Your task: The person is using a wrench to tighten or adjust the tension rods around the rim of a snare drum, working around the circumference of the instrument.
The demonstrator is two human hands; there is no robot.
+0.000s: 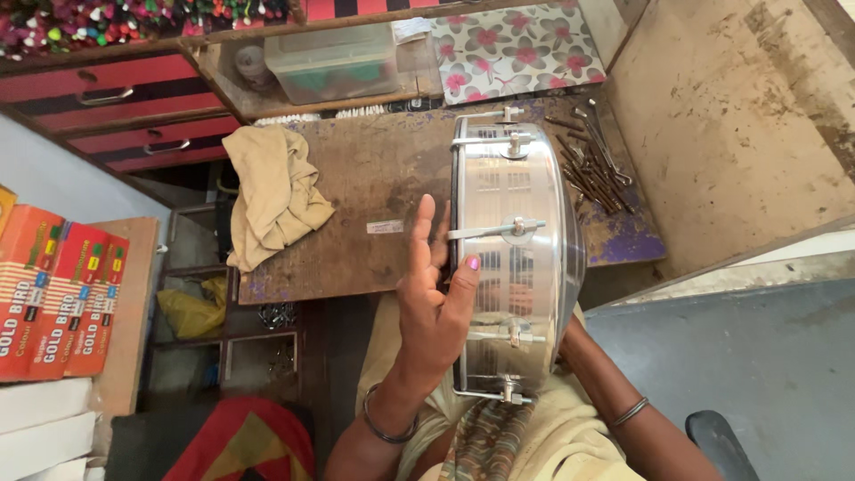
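A cramped workshop corner: a worn wooden work board (374, 205) lies under red drawers (116, 98) and a shelf at 12 o'clock. The shiny metal drum shell (517, 258) stands on edge at the board's 3 o'clock side, its lower part over the person's lap, with threaded tension rods and nuts (512, 229) along its wall. The left hand (436, 294) lies open against the rim on the 9 o'clock side, fingers straight and close together, the thumb touching the metal beside 1 rod. The right hand is hidden behind the shell; only the right forearm (614, 401) with a bangle shows at 5 o'clock, so I cannot tell its grip. Outward, loose metal rods (588, 169) lie just beside the shell at 1 o'clock, a tan cloth (276, 191) at 10 o'clock, a clear plastic box (334, 61) on the shelf, and orange cartons (58, 294) at 9 o'clock. As I judge it, the shell balances on a narrow edge: with a flat palm and no real grasp it could roll or tip toward the rods and scatter them, or a protruding bolt could catch a finger.
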